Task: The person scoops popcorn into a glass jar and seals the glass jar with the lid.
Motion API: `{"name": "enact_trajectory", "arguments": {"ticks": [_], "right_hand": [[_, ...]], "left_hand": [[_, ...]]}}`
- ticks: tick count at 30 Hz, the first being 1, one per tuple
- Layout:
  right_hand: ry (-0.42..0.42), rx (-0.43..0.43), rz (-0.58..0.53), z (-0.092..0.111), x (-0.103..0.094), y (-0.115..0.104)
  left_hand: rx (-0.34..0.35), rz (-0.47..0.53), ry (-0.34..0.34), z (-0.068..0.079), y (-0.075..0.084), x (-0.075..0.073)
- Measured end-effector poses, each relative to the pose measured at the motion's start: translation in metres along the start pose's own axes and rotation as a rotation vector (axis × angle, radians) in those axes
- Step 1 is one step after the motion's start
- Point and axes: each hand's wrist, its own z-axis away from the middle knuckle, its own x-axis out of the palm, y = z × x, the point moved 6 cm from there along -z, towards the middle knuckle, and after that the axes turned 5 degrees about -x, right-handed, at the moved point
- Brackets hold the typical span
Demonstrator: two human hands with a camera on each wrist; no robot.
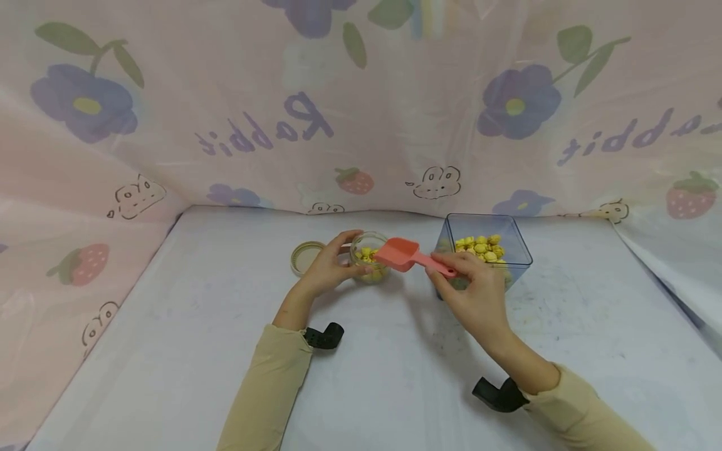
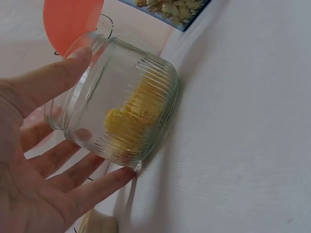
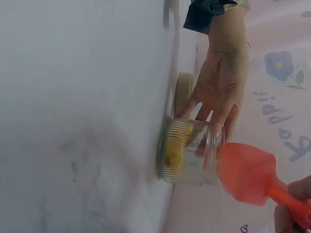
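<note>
My left hand (image 1: 323,270) holds a small ribbed glass jar (image 2: 97,92) near its mouth, thumb on one side and fingers on the other. Yellow popcorn (image 2: 141,109) covers the jar's bottom. Between thumb and fingers, my right hand (image 1: 478,295) pinches the handle of an orange-pink scoop (image 1: 398,252). The scoop's front edge is at the jar's rim, and its bowl looks bare in the head view. Right beside that hand stands a clear bluish plastic bin (image 1: 514,241) with more popcorn (image 1: 481,248) in it.
A round gold-rimmed lid (image 1: 306,257) lies on the white tabletop (image 1: 383,376), left of the jar and behind my left hand. A printed curtain (image 1: 395,125) hangs along the back and sides. Each wrist carries a black camera mount (image 1: 326,337).
</note>
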Motion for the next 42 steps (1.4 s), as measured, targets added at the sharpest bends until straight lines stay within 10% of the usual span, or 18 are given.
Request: {"name": "enact_trajectory", "arguments": {"ticks": [23,42], "right_hand": [[0.130,0.081,-0.149,0.024,0.006,0.010],[0.271,0.262,-0.588,0.006,-0.027,0.024]], "left_hand": [[-0.005,-0.026,0.014,0.005,0.004,0.001],[0.091,-0.247,0.151,0.011,0.035,0.006]]}}
